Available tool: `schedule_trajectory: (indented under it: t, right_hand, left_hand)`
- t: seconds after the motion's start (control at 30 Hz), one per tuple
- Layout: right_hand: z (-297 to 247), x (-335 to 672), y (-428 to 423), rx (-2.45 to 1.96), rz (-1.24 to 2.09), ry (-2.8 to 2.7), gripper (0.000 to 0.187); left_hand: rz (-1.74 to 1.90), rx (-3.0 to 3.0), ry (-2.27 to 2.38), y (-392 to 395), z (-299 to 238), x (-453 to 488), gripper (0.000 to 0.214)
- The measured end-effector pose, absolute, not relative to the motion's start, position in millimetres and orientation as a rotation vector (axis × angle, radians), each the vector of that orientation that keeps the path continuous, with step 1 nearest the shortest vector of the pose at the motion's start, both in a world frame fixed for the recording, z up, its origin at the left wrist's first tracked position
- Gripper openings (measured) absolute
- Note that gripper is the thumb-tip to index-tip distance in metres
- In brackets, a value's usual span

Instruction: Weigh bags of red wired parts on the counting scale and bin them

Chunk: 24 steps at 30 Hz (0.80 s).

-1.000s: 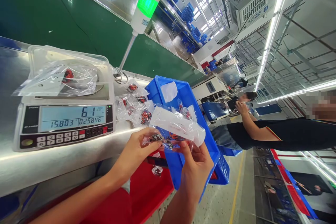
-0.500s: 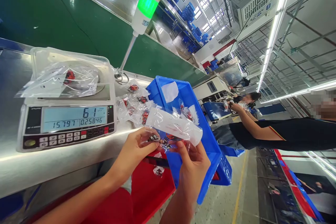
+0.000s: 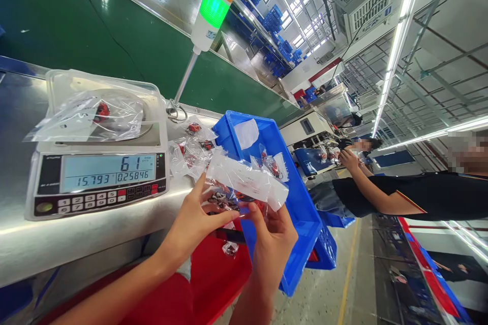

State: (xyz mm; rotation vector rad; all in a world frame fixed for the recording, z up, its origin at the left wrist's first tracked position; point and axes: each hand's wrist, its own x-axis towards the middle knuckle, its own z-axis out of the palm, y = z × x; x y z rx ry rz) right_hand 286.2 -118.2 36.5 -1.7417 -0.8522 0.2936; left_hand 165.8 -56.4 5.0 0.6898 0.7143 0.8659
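Observation:
Between my hands is a clear plastic bag (image 3: 247, 180) with a white printed panel and small dark and red parts inside. My left hand (image 3: 194, 221) pinches its left side near the dark parts, thumb below and fingers behind the film. On the right side, my right hand (image 3: 272, 238) grips the bag with its thumb in front; its other fingers are partly hidden. Several similar filled bags (image 3: 192, 144) lie on the metal bench just beyond my left hand. Another bag (image 3: 95, 114) rests on the counting scale (image 3: 102, 177), whose display reads 61.
A blue bin (image 3: 301, 213) holding bags stands behind and right of my hands. A red bin (image 3: 217, 279) with a small bag in it sits below. A signal tower (image 3: 213, 7) glows green at the back. At right, a co-worker (image 3: 381, 193) handles something.
The bag and my right hand have shifted slightly left. My left fingers have spread and moved up along the bag's edge. The scale's lower left reading went from 15.797 to 15.793.

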Motion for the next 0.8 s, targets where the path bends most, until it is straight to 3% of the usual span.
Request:
schedule_trajectory:
  t: [0.33, 0.57, 0.8]
  right_hand:
    - [34, 299, -122, -1.692, 0.573, -0.886, 0.043]
    - [33, 298, -121, -1.716, 0.638, -0.957, 0.045]
    - [33, 302, -124, -1.682, 0.736, -0.998, 0.051]
  left_hand:
    - [0.887, 0.633, 0.732, -53, 3, 162, 0.079]
    - [0.924, 0.781, 0.729, -45, -1, 158, 0.046]
    - [0.909, 0.808, 0.755, -43, -3, 157, 0.053]
